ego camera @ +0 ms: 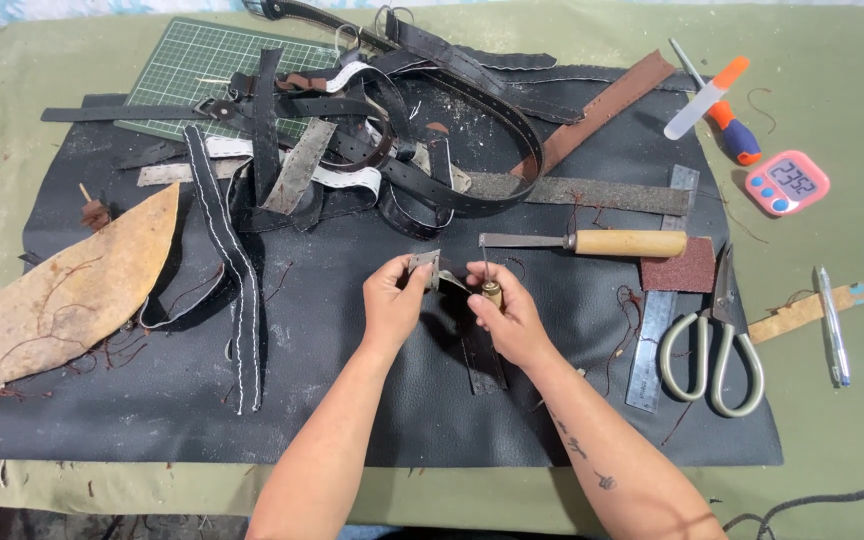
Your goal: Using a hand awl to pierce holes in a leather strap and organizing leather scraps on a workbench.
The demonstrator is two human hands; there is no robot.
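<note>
Far to the left of our hands lies a tan leather scrap [62, 290] on the black leather sheet [352, 400] that covers the counter [852, 440]. Nearer, a long black strap with white stitching [237, 300] runs down the sheet, and above our hands sits a tangled heap of black straps [382, 150], partly over a green cutting mat [192, 60].

Our left hand [392, 300] is closed, pinching a small grey leather piece [425, 266] between thumb and fingers. Just beside it, our right hand [507, 315] is closed on a small awl with a wooden handle [492, 293], its thin point close to that piece; we cannot tell whether it touches. A short dark strip [482, 365] lies on the sheet under our hands.

Above the right hand rests a wooden-handled knife [592, 242]. Further right come a reddish sandpaper square [680, 270], a steel ruler [662, 300], scissors [714, 340], then a pink timer [787, 182], a pen [832, 325] and a wooden strip [822, 308] on the bare counter. We see no containers here.
</note>
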